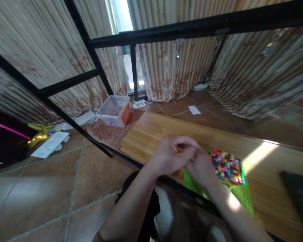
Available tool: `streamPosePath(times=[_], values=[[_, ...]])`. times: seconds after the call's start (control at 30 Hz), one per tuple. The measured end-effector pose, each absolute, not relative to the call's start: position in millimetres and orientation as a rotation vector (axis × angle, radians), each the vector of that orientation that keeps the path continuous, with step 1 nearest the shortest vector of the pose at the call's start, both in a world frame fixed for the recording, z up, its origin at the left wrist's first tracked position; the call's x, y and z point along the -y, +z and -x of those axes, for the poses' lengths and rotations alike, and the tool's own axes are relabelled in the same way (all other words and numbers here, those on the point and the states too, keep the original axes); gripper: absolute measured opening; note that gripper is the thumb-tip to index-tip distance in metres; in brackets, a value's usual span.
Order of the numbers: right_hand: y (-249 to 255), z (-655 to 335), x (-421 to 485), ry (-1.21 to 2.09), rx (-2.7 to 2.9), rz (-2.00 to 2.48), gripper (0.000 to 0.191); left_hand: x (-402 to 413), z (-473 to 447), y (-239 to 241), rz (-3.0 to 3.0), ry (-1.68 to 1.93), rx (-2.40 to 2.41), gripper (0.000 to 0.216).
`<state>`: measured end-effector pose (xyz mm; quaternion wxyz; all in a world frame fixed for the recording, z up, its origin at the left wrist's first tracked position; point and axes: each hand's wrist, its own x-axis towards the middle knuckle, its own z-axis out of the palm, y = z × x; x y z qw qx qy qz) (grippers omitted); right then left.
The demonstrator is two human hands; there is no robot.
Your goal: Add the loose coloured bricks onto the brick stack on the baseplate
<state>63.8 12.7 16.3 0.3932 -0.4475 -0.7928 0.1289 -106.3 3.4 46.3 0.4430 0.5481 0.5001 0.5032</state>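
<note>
My left hand [173, 154] and my right hand [202, 168] meet above the wooden board, fingertips together. The fingers of both are curled closed and slightly blurred. Whatever they pinch is too small and hidden to name. Partly behind my right hand and forearm lies a green studded baseplate [242, 198]. On its far part sits a dense patch of small multicoloured building bricks [227, 166], with red, white, yellow, purple and blue among them.
The wooden tabletop [148, 134] runs to the right, with a dark flat object [296, 193] on it. Black metal bars [181, 28] cross the view. A clear plastic box [113, 116] with an orange label stands beyond the left end, near papers [50, 144] on the tiled floor.
</note>
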Motion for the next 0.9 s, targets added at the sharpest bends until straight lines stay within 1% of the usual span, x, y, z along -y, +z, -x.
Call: streamPosePath(times=[0.13, 0.27, 0.43, 0.63, 0.9], values=[[0, -46, -27, 0.207, 2.215, 1.225, 0.027, -16, 118, 34, -1.495, 1.168, -1.450, 0.013], [-7, -35, -31, 0.114, 2.344, 1.324, 0.027, -21, 121, 21, -1.875, 0.902, -1.696, 0.024], [-5, -28, -29, 0.197, 2.405, 1.478, 0.032, -21, 116, 9, -2.100, 0.656, -1.782, 0.022], [-1, -28, -32, 0.307, 2.356, 1.672, 0.030, -24, 109, 0, -2.159, 0.531, -1.891, 0.022], [0, -29, -32, 0.317, 2.356, 1.698, 0.031, -24, 105, 4, -2.140, 0.484, -1.851, 0.020]])
